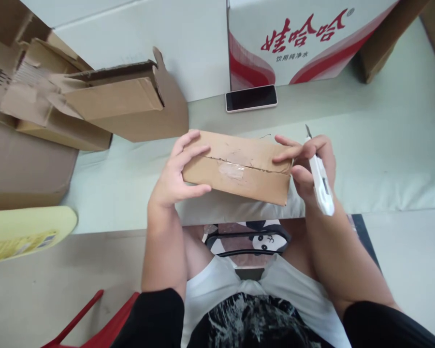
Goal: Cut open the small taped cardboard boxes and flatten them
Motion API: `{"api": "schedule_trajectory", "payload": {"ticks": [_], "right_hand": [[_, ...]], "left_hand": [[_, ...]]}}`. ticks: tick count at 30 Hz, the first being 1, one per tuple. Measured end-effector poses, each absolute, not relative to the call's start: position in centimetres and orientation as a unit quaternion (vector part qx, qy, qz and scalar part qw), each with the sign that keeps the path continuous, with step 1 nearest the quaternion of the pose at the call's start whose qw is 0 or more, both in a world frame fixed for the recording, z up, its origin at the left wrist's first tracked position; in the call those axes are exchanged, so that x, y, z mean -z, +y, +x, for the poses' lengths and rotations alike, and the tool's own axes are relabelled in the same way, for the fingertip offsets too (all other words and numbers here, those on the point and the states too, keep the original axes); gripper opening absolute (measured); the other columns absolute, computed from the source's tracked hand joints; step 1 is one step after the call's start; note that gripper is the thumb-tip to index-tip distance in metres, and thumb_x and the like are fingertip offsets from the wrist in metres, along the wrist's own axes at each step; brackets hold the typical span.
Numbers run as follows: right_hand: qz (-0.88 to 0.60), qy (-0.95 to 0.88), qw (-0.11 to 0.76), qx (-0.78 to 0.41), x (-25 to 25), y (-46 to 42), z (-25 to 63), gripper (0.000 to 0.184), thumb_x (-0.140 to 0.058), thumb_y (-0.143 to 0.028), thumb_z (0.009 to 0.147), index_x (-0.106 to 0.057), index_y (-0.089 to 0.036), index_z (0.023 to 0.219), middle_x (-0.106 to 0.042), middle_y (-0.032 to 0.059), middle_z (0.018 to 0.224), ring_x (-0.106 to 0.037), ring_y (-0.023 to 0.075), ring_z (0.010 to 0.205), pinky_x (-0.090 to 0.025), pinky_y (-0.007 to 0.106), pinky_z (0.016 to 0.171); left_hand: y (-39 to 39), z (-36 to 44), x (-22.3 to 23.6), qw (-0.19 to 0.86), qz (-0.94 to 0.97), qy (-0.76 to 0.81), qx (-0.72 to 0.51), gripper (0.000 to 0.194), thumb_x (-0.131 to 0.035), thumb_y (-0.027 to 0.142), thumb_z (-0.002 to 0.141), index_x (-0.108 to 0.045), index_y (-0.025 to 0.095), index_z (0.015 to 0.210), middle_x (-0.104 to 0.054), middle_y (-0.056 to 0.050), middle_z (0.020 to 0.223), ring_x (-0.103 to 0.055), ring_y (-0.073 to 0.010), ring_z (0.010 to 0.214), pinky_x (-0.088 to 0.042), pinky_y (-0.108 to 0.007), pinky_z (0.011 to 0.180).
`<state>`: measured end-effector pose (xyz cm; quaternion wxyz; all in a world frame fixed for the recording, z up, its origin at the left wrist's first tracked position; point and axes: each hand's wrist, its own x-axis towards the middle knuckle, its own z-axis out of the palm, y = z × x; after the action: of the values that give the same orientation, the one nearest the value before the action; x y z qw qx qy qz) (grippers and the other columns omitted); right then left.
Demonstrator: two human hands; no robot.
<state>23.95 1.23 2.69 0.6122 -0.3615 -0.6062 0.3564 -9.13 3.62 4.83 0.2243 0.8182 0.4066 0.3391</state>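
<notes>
A small closed cardboard box [261, 181] lies on the table in front of me, with a seam along its top and a piece of clear tape [231, 170] across the middle of the seam. My left hand [179, 171] grips the box's left end, thumb on the near side and fingers over the top. In my right hand [315, 162] is a white utility knife [321, 186], its short blade out and pointing away from me. Fingers of that same hand also touch the box's right end.
Behind the box, a phone [252, 99] lies by a white and red carton [297, 43]. Open cardboard boxes [141, 118] stand at the left, near a pale yellow rounded object [29, 232]. A red chair [112, 324] is at lower left. The table's near edge runs before my lap.
</notes>
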Motion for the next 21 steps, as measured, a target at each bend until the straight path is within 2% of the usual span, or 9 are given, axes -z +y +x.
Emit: {"api": "schedule_trajectory", "payload": {"ticks": [3,6,8,11,14,16,18,20,21], "right_hand": [[-0.397,-0.544,0.639,-0.372,-1.9,1.6,24.0,0.049,-0.075,-0.064,0.088,-0.038,-0.033,0.094,-0.084,0.0025,0.11,-0.08,0.0292,0.115,-0.058,0.058,0.111],[-0.469,-0.466,0.636,-0.399,-0.8,2.2,24.1,0.055,-0.076,-0.065,0.084,-0.033,-0.032,0.094,-0.081,0.007,0.126,-0.081,0.0289,0.113,-0.061,0.055,0.103],[-0.481,-0.427,0.622,-0.447,-0.5,2.5,24.2,0.056,-0.074,-0.065,0.083,-0.03,-0.032,0.094,-0.082,0.0071,0.125,-0.08,0.0283,0.116,-0.061,0.053,0.102],[-0.43,-0.409,0.608,-0.528,-1.0,2.7,23.9,0.057,-0.074,-0.065,0.082,-0.029,-0.032,0.093,-0.082,0.0059,0.124,-0.074,0.0277,0.132,-0.061,0.051,0.102],[-0.382,-0.46,0.62,-0.509,-2.5,2.3,23.3,0.06,-0.075,-0.071,0.079,-0.031,-0.032,0.092,-0.081,0.0054,0.131,-0.064,0.0296,0.147,-0.056,0.059,0.112],[-0.381,-0.507,0.631,-0.447,-3.7,1.7,22.7,0.062,-0.072,-0.08,0.079,-0.033,-0.033,0.092,-0.078,0.0045,0.138,-0.055,0.0303,0.155,-0.049,0.064,0.121],[-0.39,-0.539,0.636,-0.391,-5.0,0.9,22.3,0.062,-0.068,-0.085,0.079,-0.038,-0.034,0.096,-0.072,0.0031,0.149,-0.05,0.0303,0.16,-0.048,0.065,0.122],[-0.39,-0.563,0.635,-0.358,-6.0,0.0,22.1,0.056,-0.07,-0.081,0.083,-0.042,-0.035,0.099,-0.069,0.0023,0.153,-0.052,0.0305,0.158,-0.049,0.064,0.123],[-0.385,-0.579,0.626,-0.352,-6.4,-0.5,22.1,0.05,-0.074,-0.073,0.086,-0.045,-0.034,0.1,-0.072,0.0024,0.15,-0.056,0.0302,0.154,-0.046,0.064,0.127]], "left_hand": [[3.3,-9.3,-5.4,0.243,0.817,0.427,-0.302,0.097,-0.084,0.087,0.066,-0.068,0.033,0.144,-0.052,-0.015,0.163,-0.047,-0.0439,0.155,-0.044,-0.062,0.127],[3.1,-9.9,-5.0,0.243,0.794,0.446,-0.333,0.097,-0.085,0.086,0.063,-0.071,0.032,0.142,-0.058,-0.015,0.158,-0.052,-0.0435,0.152,-0.045,-0.06,0.127],[3.2,-10.5,-4.4,0.243,0.764,0.459,-0.384,0.096,-0.085,0.088,0.061,-0.073,0.032,0.138,-0.06,-0.014,0.157,-0.052,-0.0434,0.152,-0.042,-0.06,0.129],[3.5,-11.0,-3.5,0.263,0.692,0.486,-0.466,0.099,-0.083,0.093,0.056,-0.076,0.031,0.133,-0.062,-0.012,0.157,-0.05,-0.0423,0.155,-0.039,-0.058,0.131],[3.5,-10.4,-3.0,0.325,0.597,0.502,-0.534,0.103,-0.08,0.097,0.053,-0.076,0.029,0.13,-0.068,-0.012,0.15,-0.056,-0.0394,0.15,-0.047,-0.052,0.124],[3.1,-9.4,-2.9,0.39,0.54,0.512,-0.542,0.097,-0.077,0.097,0.059,-0.076,0.027,0.126,-0.075,-0.012,0.137,-0.068,-0.0362,0.134,-0.059,-0.045,0.108],[2.6,-8.2,-2.8,0.457,0.496,0.545,-0.499,0.087,-0.068,0.097,0.071,-0.079,0.022,0.113,-0.081,-0.012,0.11,-0.078,-0.0312,0.104,-0.063,-0.038,0.082],[2.1,-7.1,-2.7,0.529,0.476,0.586,-0.387,0.083,-0.053,0.097,0.083,-0.079,0.019,0.096,-0.077,-0.01,0.078,-0.074,-0.0257,0.069,-0.055,-0.033,0.056],[1.9,-6.7,-2.7,0.567,0.483,0.592,-0.307,0.083,-0.048,0.095,0.088,-0.079,0.018,0.091,-0.073,-0.009,0.067,-0.069,-0.0235,0.057,-0.05,-0.032,0.049]]}}
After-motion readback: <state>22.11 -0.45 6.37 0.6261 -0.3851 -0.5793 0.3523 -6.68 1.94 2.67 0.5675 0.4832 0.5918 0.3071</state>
